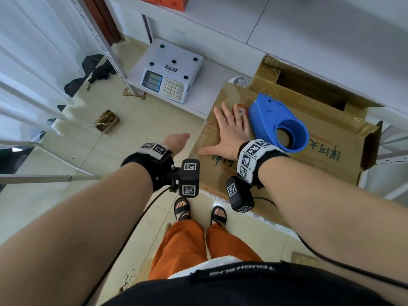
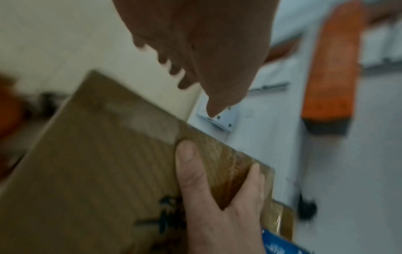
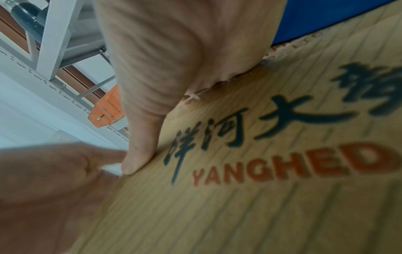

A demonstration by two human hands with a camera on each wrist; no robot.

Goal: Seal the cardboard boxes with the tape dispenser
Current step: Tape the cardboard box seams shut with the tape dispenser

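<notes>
Right hand (image 1: 229,131) flat on cardboard box (image 1: 320,155) (beside tape dispenser (image 1: 279,124)); left hand (image 1: 176,142) loose, empty.

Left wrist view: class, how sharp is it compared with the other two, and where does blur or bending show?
Left wrist view: dim and motion-smeared, the brown cardboard box soft. Right wrist view: brighter, its print readable yet soft, the right hand close. Head view: sharpest, the blue plastic tape dispenser crisp; wide-angle bending at the edges.

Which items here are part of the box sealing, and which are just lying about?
Job: cardboard box; blue tape dispenser on it; right hand flat on the flap; left hand beside the box.
Lying about: scale; orange box; small floor box.
</notes>
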